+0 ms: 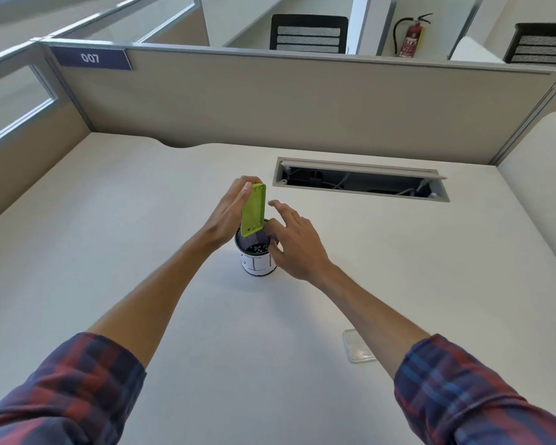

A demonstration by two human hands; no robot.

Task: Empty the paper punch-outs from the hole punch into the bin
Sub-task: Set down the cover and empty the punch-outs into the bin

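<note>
Left hand (228, 216) gripping the green hole punch (253, 209), held upright with its bottom end dipping into the little mesh bin (256, 252) on the white surface (142, 236). Right hand (291, 240) open, fingers spread, touching the bin rim. White punch-outs (257, 248) inside.

Bright, even daylight from the left windows (16, 101), soft faint shadows, sharp focus, wide-angle bending at edges.

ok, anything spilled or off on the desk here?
No spill visible: the white punch-outs lie inside the bin, none on the desk. One oddity: the cable tray lid at the back is open, wiring exposed. A clear cover lies loose near the right arm.
</note>
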